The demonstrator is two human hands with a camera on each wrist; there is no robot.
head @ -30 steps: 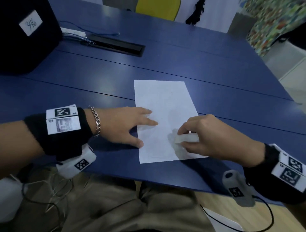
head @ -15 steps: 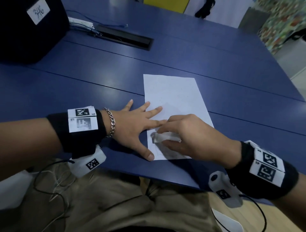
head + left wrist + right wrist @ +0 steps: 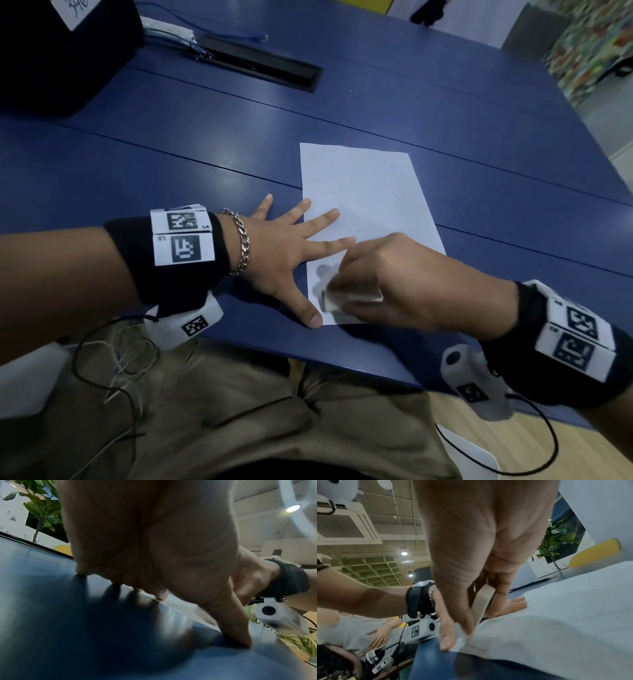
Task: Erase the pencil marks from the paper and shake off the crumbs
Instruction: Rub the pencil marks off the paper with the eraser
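Honestly, the near edge of the bench (image 3: 342, 356) is where I'd worry. The right hand (image 3: 404, 291) has its fingers (image 3: 500, 588) and thumb pinched round the eraser (image 3: 349, 298), pressing it on the paper (image 3: 370, 192) at its near left corner, and the sheet lies close to that edge. Press hard towards the edge and the thin paper could buckle or tear, since only the left hand (image 3: 281, 250) pins it: fingers spread flat, thumb at the corner, two fingertips on the left margin. If those slip, the whole sheet slides. Further up, the far half lies loose and flat, with faint specks I can't identify.
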